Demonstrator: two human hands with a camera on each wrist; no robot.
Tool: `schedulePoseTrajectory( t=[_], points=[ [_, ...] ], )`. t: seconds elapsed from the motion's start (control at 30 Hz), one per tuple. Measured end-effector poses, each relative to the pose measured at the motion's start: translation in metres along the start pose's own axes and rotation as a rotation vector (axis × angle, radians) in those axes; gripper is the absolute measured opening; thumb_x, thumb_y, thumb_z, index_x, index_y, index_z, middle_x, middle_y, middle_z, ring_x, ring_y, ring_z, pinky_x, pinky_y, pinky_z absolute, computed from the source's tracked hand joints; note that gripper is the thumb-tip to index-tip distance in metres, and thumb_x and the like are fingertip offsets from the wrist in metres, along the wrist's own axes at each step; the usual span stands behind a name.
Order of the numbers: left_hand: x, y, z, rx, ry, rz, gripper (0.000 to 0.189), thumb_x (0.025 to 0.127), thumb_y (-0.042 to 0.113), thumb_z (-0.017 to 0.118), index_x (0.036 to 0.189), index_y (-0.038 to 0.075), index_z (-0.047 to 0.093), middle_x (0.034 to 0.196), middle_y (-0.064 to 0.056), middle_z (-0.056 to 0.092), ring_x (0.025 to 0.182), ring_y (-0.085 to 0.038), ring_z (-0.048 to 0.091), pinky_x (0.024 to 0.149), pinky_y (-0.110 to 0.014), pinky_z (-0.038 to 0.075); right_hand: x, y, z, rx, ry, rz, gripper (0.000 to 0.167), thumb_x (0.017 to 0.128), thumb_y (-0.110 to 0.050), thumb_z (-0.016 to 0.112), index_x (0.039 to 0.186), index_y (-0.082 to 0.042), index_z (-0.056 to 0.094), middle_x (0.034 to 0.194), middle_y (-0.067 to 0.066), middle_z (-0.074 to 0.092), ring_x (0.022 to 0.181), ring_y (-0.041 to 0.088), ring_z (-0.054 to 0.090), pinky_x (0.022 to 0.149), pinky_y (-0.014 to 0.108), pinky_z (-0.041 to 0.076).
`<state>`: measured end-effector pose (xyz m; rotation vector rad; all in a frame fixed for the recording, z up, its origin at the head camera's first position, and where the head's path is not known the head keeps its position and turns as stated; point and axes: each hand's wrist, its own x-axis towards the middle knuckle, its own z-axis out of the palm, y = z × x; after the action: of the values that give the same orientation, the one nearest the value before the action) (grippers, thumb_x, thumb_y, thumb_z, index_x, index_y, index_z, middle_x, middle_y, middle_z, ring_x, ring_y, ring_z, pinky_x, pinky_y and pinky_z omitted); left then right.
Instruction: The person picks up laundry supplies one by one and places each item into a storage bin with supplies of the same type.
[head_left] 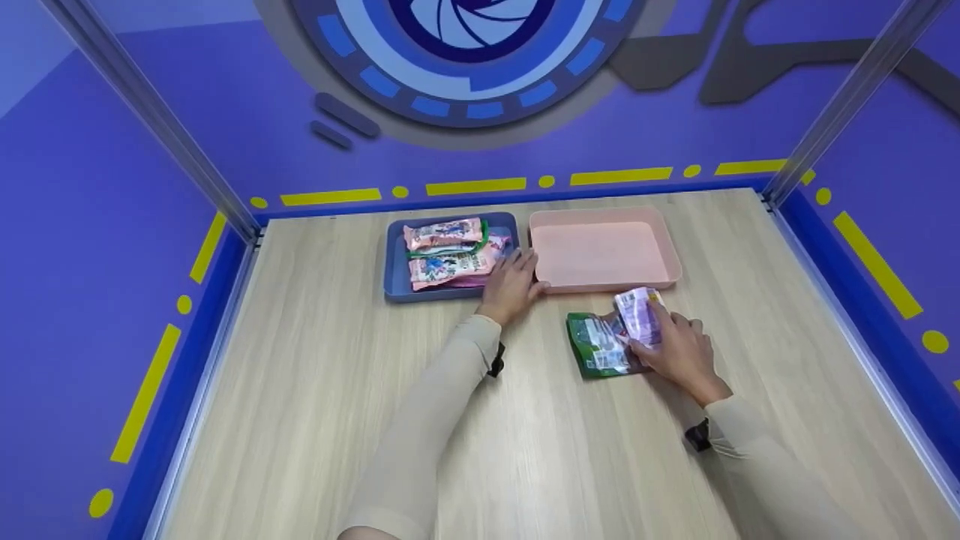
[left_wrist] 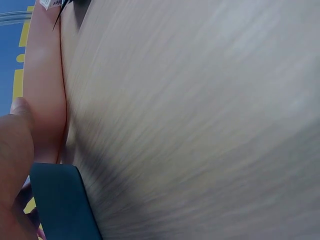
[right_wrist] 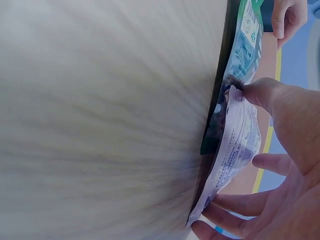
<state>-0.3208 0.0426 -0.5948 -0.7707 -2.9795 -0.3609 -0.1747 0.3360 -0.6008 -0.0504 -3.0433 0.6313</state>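
Note:
My right hand (head_left: 679,351) holds a purple-and-white snack packet (head_left: 639,315) between thumb and fingers. In the right wrist view its thumb is at one edge of the packet (right_wrist: 235,145) and the fingertips at the other. Partly under it, a green snack packet (head_left: 598,346) lies on the table. My left hand (head_left: 511,286) rests where two trays nearly meet, its fingers over the right edge of the blue tray (head_left: 397,294) and its thumb by the pink tray (head_left: 606,288). Pink snack packets (head_left: 454,266) lie in the blue tray, one with a green edge among them.
The wooden table (head_left: 315,420) carries both trays near its back edge. Purple panels (head_left: 75,225) with yellow marks enclose it at the back and sides, and metal posts (head_left: 847,97) stand at the back corners.

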Motion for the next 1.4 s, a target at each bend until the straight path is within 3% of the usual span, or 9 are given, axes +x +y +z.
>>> schedulePoseTrajectory(
  t=[0.17, 0.67, 1.03, 1.4],
  points=[
    [0.001, 0.0, 0.001, 0.003, -0.011, -0.004, 0.068, 0.104, 0.051, 0.053, 0.157, 0.01, 0.043, 0.163, -0.003, 0.039, 0.152, -0.027, 0.032, 0.124, -0.045, 0.025, 0.001, -0.001, -0.002, 0.008, 0.005, 0.007, 0.088, 0.087, -0.038, 0.079, 0.158, -0.006, 0.036, 0.137, 0.039, 0.05, 0.114, 0.058, 0.047, 0.088, 0.07, 0.042],
    [0.001, 0.001, 0.002, 0.029, -0.011, -0.005, 0.066, 0.104, 0.051, 0.052, 0.157, 0.011, 0.044, 0.163, -0.002, 0.04, 0.152, -0.025, 0.032, 0.124, -0.045, 0.025, 0.0, 0.0, -0.002, 0.005, 0.017, 0.017, 0.083, 0.086, -0.037, 0.079, 0.154, -0.01, 0.042, 0.135, 0.038, 0.051, 0.113, 0.057, 0.049, 0.084, 0.068, 0.043],
    [0.001, 0.001, 0.003, 0.043, -0.014, -0.013, 0.067, 0.104, 0.052, 0.052, 0.157, 0.012, 0.043, 0.163, -0.002, 0.04, 0.152, -0.026, 0.032, 0.124, -0.046, 0.024, 0.0, -0.002, -0.009, 0.029, -0.005, 0.051, 0.081, 0.086, -0.035, 0.077, 0.155, -0.009, 0.043, 0.143, 0.036, 0.046, 0.119, 0.054, 0.044, 0.091, 0.067, 0.041],
    [0.001, 0.001, 0.003, 0.026, -0.006, -0.015, 0.067, 0.103, 0.05, 0.055, 0.156, 0.011, 0.044, 0.163, -0.002, 0.04, 0.152, -0.026, 0.032, 0.124, -0.046, 0.025, -0.005, 0.001, -0.017, 0.016, 0.014, 0.029, 0.073, 0.086, -0.034, 0.076, 0.149, -0.011, 0.047, 0.142, 0.038, 0.045, 0.122, 0.058, 0.043, 0.093, 0.071, 0.038]
  ],
)
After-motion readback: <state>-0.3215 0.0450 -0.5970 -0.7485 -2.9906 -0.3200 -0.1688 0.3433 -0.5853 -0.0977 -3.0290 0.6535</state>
